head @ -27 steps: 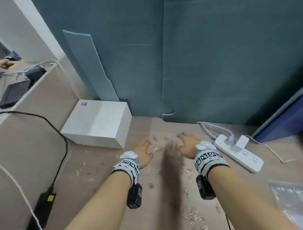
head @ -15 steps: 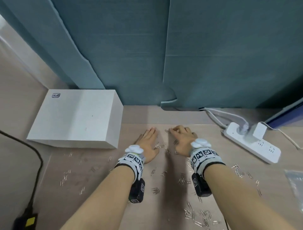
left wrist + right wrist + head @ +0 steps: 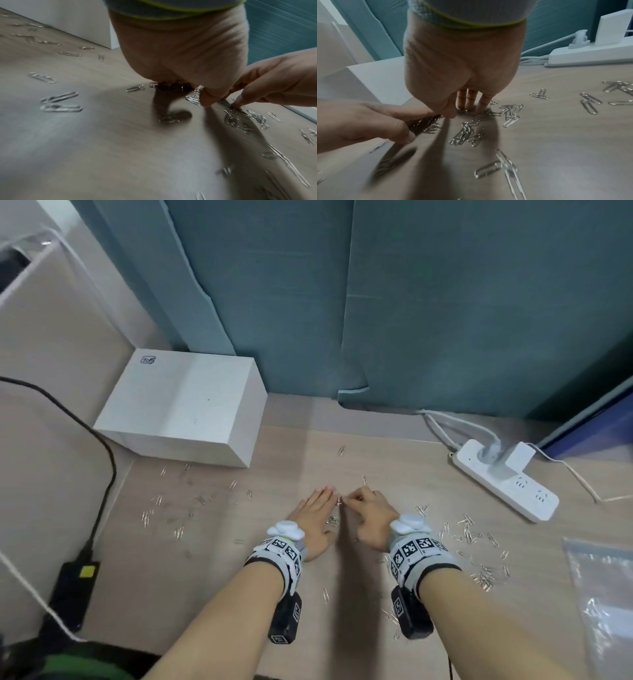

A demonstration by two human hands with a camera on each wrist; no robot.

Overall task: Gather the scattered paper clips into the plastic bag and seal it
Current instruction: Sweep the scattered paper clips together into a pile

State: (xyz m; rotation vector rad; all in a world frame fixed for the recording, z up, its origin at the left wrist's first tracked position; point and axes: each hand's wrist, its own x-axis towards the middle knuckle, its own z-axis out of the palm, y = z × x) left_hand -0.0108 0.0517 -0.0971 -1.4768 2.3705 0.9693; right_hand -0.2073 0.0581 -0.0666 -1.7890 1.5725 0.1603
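A: Listing item one: left hand (image 3: 313,520), palm down on the desk (image 3: 212,604), fingers straight and together. Purpose?

B: Acts as a rake, by my reading. Clips (image 3: 464,133) lie bunched under and beside its palm; it grips none.

A: Item two: right hand (image 3: 371,517).

B: Fingers (image 3: 471,100) bent down, tips on the desk among a clump of clips, just beside the left hand's fingertips. It drags them; nothing is pinched. The two hands close like a gate so the clips pile between them.

A: Item three: clips, location.

B: Loose all over the desk: a spread toward the left edge near the box (image 3: 181,409), more toward the right edge, two stragglers toward the back edge.

A: Item four: bag (image 3: 603,590).

B: Flat at the right edge, well apart from both hands, untouched. Whether its mouth is open, I cannot tell. Probably parked there until one heap is made.

A: Item five: power strip (image 3: 507,481).

B: Back right corner; not involved.
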